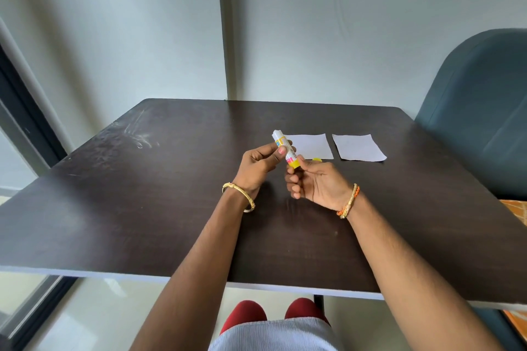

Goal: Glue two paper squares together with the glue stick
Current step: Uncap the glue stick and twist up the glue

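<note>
Head view: nearest the camera, two red-clad knees [273,313] and a pale ribbed garment [273,336] show below the white front edge of the dark brown rectangular wooden table [142,208]. Both bare forearms reach over that edge toward the middle of the tabletop. The left wrist carries a thin gold bangle [239,197]; the right wrist carries a gold and orange braided band [349,202].

Above the tabletop, the left hand [258,165] grips the upper half of the small white and yellow cylindrical glue stick [286,151], its thumb and curled fingers wrapped round the barrel. The right hand [315,182] pinches the yellow bottom end of the same stick between thumb and forefinger, its other fingers loosely curled below. The stick is held in the air, tilted, with its white top end pointing up and away to the left. It touches neither paper.

Just beyond the right hand, a small yellow piece [317,159] lies on the table, mostly hidden; what it is cannot be told. Behind it lie two white paper squares flat on the table, the left paper square [312,147] and the right paper square [359,148], side by side with a narrow gap between them.

Farther right stands a dark teal padded chair [479,111] beside the table. A pale grey wall [342,23] rises behind the far edge.
</note>
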